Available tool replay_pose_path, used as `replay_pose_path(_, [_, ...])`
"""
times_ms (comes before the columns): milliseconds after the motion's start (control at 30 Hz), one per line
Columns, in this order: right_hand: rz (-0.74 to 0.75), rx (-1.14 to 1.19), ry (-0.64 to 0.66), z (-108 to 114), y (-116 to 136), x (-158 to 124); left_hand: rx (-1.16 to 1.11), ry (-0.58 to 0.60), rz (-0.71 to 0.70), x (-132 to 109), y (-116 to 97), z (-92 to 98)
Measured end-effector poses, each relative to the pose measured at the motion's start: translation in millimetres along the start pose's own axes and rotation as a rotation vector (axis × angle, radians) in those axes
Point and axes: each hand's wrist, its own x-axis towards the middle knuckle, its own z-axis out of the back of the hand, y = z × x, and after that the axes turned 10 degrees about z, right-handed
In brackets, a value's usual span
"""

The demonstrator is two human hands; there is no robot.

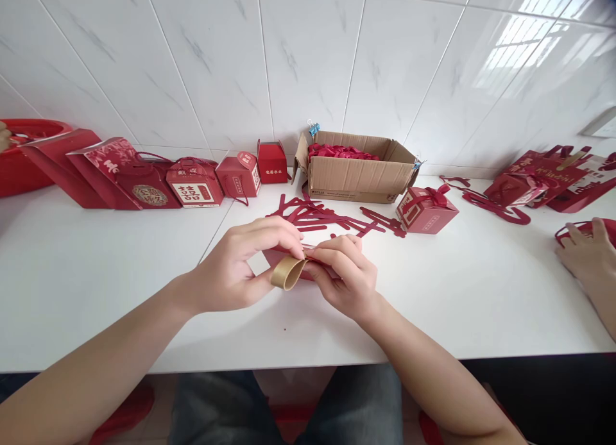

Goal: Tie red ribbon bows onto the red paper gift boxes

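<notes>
Near the front of the table, both hands meet over a red paper gift box (272, 256), which they mostly cover. A loop of gold ribbon (287, 275) sticks out toward me at its top. My left hand (240, 259) is closed, its thumb and fingers pinching the ribbon where it joins the red card. Close against it, my right hand (347, 273) is closed too, thumb and fingertips gripping the red top edge of the box. The fingers hide how the ribbon is fixed.
Behind lie loose red strips (327, 220) and a cardboard carton (356, 179) of red ribbon bows. A finished-looking red box with a bow (427, 211) stands right. Several red boxes (195, 185) line the wall left, beside a red basin (29, 169). Another person's hand (590, 256) works far right.
</notes>
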Motion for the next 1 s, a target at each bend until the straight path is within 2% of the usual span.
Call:
replay_pose_path(133, [0.01,0.014,0.0,-1,1,-1,-0.043,0.014,0.025,1,-2,1.8])
replay_pose_path(267, [0.047,0.04,-0.005,-1,4,-1,-0.087,0.042,0.136,4,-5,9.1])
replay_pose_path(433, [0.133,0.018,0.046,2,4,-8,-0.122,0.259,0.223,11,-7,21.1])
replay_pose_path(567, [0.239,0.037,0.119,7,3,-10,-0.08,0.411,0.225,15,-9,30.8])
replay_pose_path(667, [0.261,0.124,0.105,9,6,-5,-0.056,0.481,0.173,16,-11,34.8])
replay_pose_path(800, [0.076,0.399,0.001,10,9,6,-0.081,0.406,0.079,15,-12,31.1])
replay_pose_path(933, [-0.283,0.708,-0.029,9,4,6,-0.107,0.192,-0.001,14,-16,17.3])
replay_pose_path(1000, [-0.414,0.824,-0.04,7,-1,3,-0.112,0.078,-0.02,14,-21,8.1])
